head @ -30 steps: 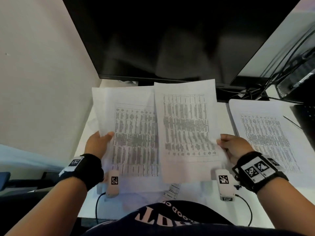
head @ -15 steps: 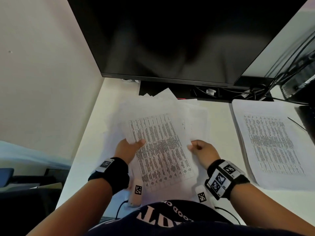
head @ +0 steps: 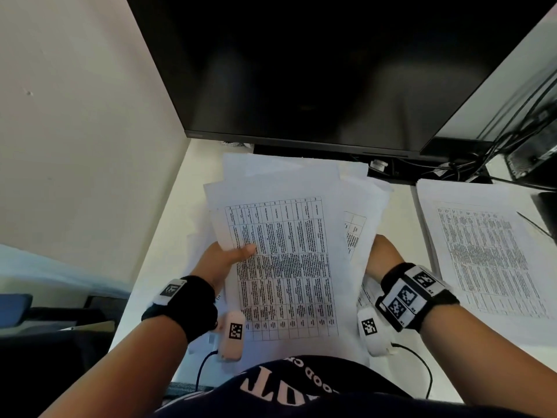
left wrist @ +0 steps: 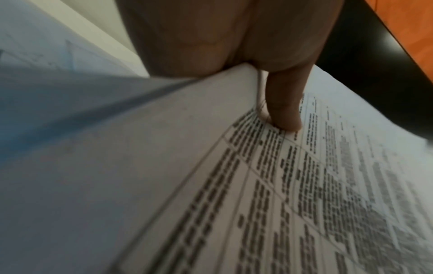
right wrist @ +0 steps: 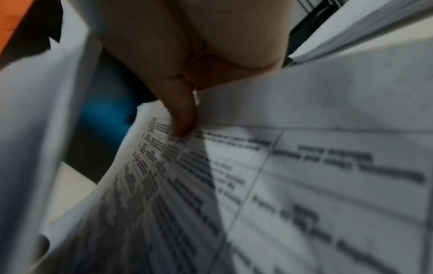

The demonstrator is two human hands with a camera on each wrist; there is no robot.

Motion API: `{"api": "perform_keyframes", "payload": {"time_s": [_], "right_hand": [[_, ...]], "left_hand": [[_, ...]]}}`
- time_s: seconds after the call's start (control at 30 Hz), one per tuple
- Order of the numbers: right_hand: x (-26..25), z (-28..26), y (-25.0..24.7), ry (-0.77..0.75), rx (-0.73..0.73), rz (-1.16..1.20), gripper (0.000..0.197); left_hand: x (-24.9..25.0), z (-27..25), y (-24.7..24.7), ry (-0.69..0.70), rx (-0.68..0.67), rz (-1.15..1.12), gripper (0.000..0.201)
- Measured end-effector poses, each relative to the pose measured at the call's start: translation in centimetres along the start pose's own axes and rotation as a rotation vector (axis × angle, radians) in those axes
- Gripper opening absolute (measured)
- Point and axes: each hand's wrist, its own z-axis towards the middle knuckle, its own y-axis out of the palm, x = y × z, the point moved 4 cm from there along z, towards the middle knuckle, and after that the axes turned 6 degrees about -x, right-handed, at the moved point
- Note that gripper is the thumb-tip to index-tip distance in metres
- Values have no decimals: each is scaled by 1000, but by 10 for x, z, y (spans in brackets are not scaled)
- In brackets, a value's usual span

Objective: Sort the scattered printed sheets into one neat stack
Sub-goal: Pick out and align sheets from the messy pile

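Two hands on it: left hand [head: 224, 257] pinched the loose bundle of sheets [head: 289, 260] at centre frame, thumb on top; right hand [head: 381, 257] gripped underneath, thumb pressed on print. Long axis pointed up-frame toward the monitor [head: 301, 70]; neat stack [head: 488, 257] waited far right, nearer the right hand.

Our left hand [head: 224, 257] pinches the sheets [head: 286, 260] at their left edge, thumb on top; our right hand [head: 381, 256] grips their right edge, mostly hidden beneath.
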Motion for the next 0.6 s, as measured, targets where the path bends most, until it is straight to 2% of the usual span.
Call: {"api": "perform_keyframes", "payload": {"time_s": [0.07,0.1,0.17,0.23,0.27,0.33,0.37,0.43,0.47,0.53,0.6], "right_hand": [[5,0,-3,-15,58,278,18],[7,-1,-5,-20,81,405,14],[12,0,-6,1,89,542,17],[12,0,-1,27,44,615,17],[11,0,3,29,20,637,17],[5,-3,11,46,-9,711,16],[2,-6,14,69,7,751,22],[-1,-13,13,104,71,689,50],[-3,-15,12,67,94,640,55],[-8,-18,12,-40,52,506,46],[-9,-16,8,-94,62,279,31]], "left_hand": [[-1,1,-3,-12,46,-85,98],[-3,3,-6,-25,82,-121,104],[-14,10,-14,-24,123,-168,118],[-17,13,-10,-9,116,-174,119],[-14,12,-4,10,96,-170,112],[-7,12,7,86,49,-135,85],[-6,12,12,106,27,-104,78],[-3,11,19,142,1,-58,82],[-3,10,22,153,3,-34,86],[-1,7,25,164,8,-6,88],[6,4,25,166,10,46,79]]}}
